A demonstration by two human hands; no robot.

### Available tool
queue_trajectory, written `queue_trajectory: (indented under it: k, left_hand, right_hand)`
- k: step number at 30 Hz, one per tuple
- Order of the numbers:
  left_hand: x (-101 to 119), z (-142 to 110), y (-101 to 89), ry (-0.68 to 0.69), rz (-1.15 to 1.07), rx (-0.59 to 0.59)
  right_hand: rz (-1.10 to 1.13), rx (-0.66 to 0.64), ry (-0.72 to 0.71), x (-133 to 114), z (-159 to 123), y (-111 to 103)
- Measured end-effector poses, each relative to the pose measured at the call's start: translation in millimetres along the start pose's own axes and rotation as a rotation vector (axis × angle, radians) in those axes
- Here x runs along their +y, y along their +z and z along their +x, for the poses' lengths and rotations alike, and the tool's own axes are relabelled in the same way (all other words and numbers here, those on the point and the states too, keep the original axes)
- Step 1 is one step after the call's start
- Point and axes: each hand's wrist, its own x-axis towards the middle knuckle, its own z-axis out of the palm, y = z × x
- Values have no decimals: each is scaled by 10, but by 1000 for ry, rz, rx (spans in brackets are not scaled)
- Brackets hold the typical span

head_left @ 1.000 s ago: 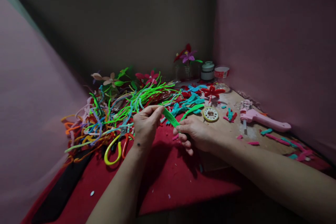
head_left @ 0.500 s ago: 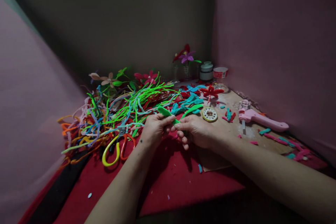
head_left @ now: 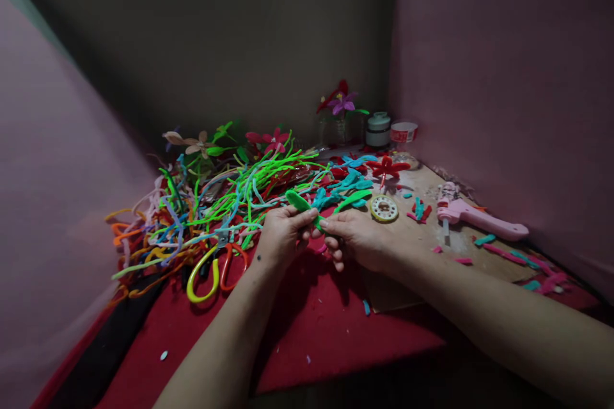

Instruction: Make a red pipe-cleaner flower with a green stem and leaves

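Observation:
Between my two hands is a fuzzy green pipe-cleaner leaf piece [head_left: 298, 200], its rounded tip rising at the upper left. My left hand [head_left: 284, 230] pinches it between thumb and forefinger. Close beside it, my right hand [head_left: 352, 235] pinches the same green piece near its lower part, the other fingers curled beneath. A second green leaf shape [head_left: 354, 200] shows just above my right hand; whether it joins the held piece I cannot tell. Scissors [head_left: 211, 271] with one yellow and one orange-red handle lie left of my left wrist, blades partly under pipe cleaners.
A heap of multicoloured pipe cleaners [head_left: 244, 185] spreads across the left and middle. On the cardboard [head_left: 417, 249] at right lie a pink glue gun [head_left: 480, 217], a round yellow-rimmed disc [head_left: 384, 209] and cut scraps. Finished fuzzy flowers [head_left: 342, 103] and a small jar [head_left: 378, 129] stand behind, on a red cloth [head_left: 336, 345].
Both hands stay in nearly the same place. My fingers have shifted slightly on the green piece, and the left leaf tip sits a little higher and more upright.

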Motion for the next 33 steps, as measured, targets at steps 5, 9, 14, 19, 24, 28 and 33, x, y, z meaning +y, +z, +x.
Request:
queue_trajectory:
  k: [5,9,14,19,24,28,33]
  left_hand:
    - [-37,8,17,-3,-45,19]
    - [-61,20,11,-23,-72,-3]
    - [-51,5,15,-8,-54,7]
    - [-20,68,-54,18,-158,-2]
    - [24,140,-195,160,-129,53]
    - [14,156,-234,217,-12,108]
    - [-16,165,-193,224,-64,196]
  right_hand:
    - [-97,50,-48,6,8,16]
    - [-193,54,-80,6,-12,50]
    - [-273,45,-134,12,-21,63]
    - [-165,32,-45,0,-1,37]
    - [-126,28,13,-12,15,17]
    - [-146,13,16,-9,17,12]
    - [-147,33,13,4,14,19]
